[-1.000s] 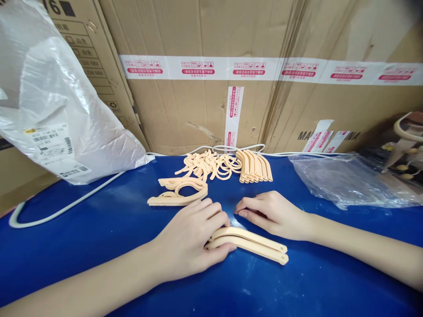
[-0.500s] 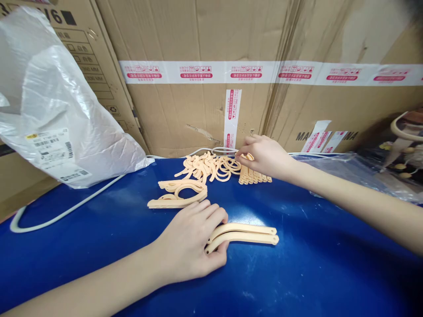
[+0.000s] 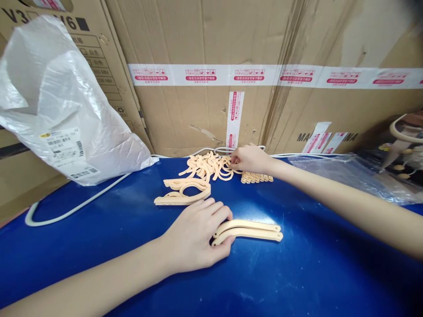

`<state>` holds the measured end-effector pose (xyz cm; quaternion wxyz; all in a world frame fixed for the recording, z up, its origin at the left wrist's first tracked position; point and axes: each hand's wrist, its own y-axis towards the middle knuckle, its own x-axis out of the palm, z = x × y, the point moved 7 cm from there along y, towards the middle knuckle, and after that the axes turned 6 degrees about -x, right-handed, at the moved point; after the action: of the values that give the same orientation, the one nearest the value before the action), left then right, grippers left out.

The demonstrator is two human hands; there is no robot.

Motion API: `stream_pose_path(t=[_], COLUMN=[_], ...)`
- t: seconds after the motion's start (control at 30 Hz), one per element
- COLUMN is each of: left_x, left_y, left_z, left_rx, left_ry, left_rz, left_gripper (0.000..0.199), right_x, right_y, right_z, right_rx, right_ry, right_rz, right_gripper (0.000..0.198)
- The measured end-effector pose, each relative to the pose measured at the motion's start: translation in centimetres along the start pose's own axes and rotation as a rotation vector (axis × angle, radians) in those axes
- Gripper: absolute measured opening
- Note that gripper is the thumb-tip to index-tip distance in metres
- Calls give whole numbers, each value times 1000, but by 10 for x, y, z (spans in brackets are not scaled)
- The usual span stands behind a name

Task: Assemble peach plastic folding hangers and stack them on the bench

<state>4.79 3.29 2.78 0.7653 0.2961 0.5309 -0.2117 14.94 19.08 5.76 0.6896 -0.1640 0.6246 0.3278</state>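
My left hand (image 3: 200, 233) is closed around the left ends of two curved cream plastic hanger arms (image 3: 251, 230), which lie side by side on the blue table. Over the right edge of a loose pile of cream plastic hooks (image 3: 203, 165) my right hand (image 3: 249, 158) is bent, fingertips together; what they hold, if anything, is hidden. Just below that hand lies a neat row of several hanger arms (image 3: 257, 178), partly covered by it. Between the pile and my left hand rest assembled-looking folded hangers (image 3: 187, 193), stacked together.
A white plastic mailing bag (image 3: 76, 114) with labels stands at the left, beside a pale cable (image 3: 82, 203). Large cardboard boxes (image 3: 194, 105) form a wall behind the blue table (image 3: 297, 264). Clear plastic film (image 3: 330, 171) and assorted items lie at the right.
My right hand has shifted left, from above the row of hanger arms to the pile of hooks. My left hand keeps its hold on the two arms. The view has shifted slightly.
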Motion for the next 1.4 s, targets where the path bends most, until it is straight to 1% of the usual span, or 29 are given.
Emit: stream_pose_path(t=[0.17,0.33,0.47,0.53,0.57,0.63,0.73,0.83,0.97,1.1,1.2,1.3,1.4], left_x=[-1,-1,0,1,1,1,-1,-1,-1,-1,-1,-2,-1], left_y=[0,0,0,-1,-1,-1,-2,-3,-3,-3,-3,-3,-3], left_z=[1,0,0,-1,-1,-1,0,0,1,2,3,5,5], left_rx=[8,2,-4,-8,-11,-8,8,11,11,27,40,56,57], left_ry=[-5,-16,-12,-15,-16,-22,-38,-45,-26,13,24,37,47], left_rz=[2,4,6,6,8,16,29,35,45,58,56,68,72], left_gripper=[10,10,12,13,14,14,14,14,18,23,24,25,24], right_x=[-6,-28,-37,-34,-31,-25,-16,-14,-11,-6,-5,-7,-13], right_y=[-1,-5,-22,-35,-42,-55,-71,-77,-73,-66,-64,-63,-58], right_z=[-9,-8,-21,-36,-45,-59,-73,-77,-80,-83,-88,-91,-85], right_rx=[44,97,59,13,-16,-41,-61,-52,-49,-49,-87,-138,-136], right_ry=[-25,84,250,458,523,567,561,495,445,474,492,506,490], right_rz=[89,162,133,85,53,9,-52,-43,-37,-24,-22,-27,19], right_gripper=[22,22,22,18,17,17,16,14,14,14,15,15,18])
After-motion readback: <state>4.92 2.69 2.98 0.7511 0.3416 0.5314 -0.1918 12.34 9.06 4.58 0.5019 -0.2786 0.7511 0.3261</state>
